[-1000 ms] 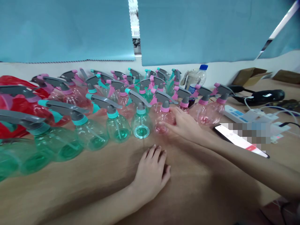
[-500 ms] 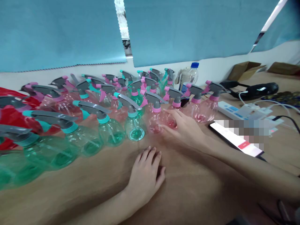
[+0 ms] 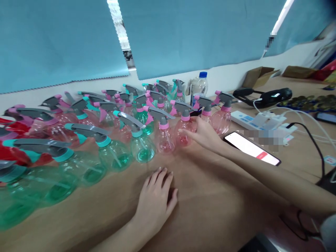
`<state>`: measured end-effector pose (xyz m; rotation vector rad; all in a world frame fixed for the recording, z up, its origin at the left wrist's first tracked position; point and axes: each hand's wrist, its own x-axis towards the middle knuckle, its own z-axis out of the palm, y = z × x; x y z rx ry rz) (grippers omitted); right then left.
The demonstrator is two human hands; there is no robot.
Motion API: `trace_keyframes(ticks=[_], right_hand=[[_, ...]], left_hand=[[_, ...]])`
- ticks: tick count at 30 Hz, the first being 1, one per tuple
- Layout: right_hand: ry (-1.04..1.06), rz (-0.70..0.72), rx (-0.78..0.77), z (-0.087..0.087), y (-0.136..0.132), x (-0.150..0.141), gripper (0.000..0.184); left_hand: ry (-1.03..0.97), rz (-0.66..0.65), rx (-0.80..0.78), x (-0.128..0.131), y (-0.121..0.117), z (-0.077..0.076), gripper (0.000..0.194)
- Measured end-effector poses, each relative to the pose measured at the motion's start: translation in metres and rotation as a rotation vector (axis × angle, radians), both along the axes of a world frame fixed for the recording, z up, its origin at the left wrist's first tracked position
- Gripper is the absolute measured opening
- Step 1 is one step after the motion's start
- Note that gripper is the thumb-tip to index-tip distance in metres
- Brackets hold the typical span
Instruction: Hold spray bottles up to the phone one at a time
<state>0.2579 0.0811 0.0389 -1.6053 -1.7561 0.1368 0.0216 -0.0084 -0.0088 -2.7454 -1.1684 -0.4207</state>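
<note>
My left hand (image 3: 156,196) lies palm down on the brown tabletop, fingers slightly spread and holding nothing. Around the side of a pink spray bottle (image 3: 183,138) with a pink collar and grey trigger head is my right hand (image 3: 206,134); its thumb crosses the front and its other fingers are partly hidden. Just left of that stands another pink spray bottle (image 3: 165,140). A green spray bottle (image 3: 142,148) with a turquoise collar is the closest one beyond my left hand. Both bottles by my right hand stand upright.
Several more pink and green spray bottles crowd the left and back, beside red plastic (image 3: 15,129). To the right lie a lit phone (image 3: 249,148), a power strip (image 3: 245,119) with cables and a black device (image 3: 273,99). A blue-capped clear bottle (image 3: 202,84) stands behind.
My right hand has shifted from between two pink bottles to around the side of the second one. The view has turned slightly right. My left hand stays flat on the table.
</note>
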Motion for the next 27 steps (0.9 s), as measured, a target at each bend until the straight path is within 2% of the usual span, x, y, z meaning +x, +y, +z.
trace_keyframes(ticks=[6, 11, 16, 21, 27], right_hand=[[-0.022, -0.051, -0.055, -0.002, 0.009, -0.004, 0.063], [-0.05, -0.07, -0.062, -0.006, -0.002, -0.003, 0.067], [-0.08, -0.11, -0.081, -0.007, -0.028, -0.003, 0.072], [-0.155, -0.117, -0.065, -0.009, -0.059, 0.003, 0.065], [-0.168, -0.065, -0.027, -0.01, -0.097, 0.007, 0.061]], left_hand=[[-0.012, -0.006, -0.011, 0.0, 0.0, 0.0, 0.033], [-0.043, -0.042, -0.033, 0.0, 0.0, 0.001, 0.033], [-0.075, -0.096, -0.036, -0.001, 0.001, 0.002, 0.032], [-0.141, -0.124, -0.076, -0.003, 0.004, 0.002, 0.034], [-0.294, -0.112, -0.367, 0.001, 0.002, 0.009, 0.055]])
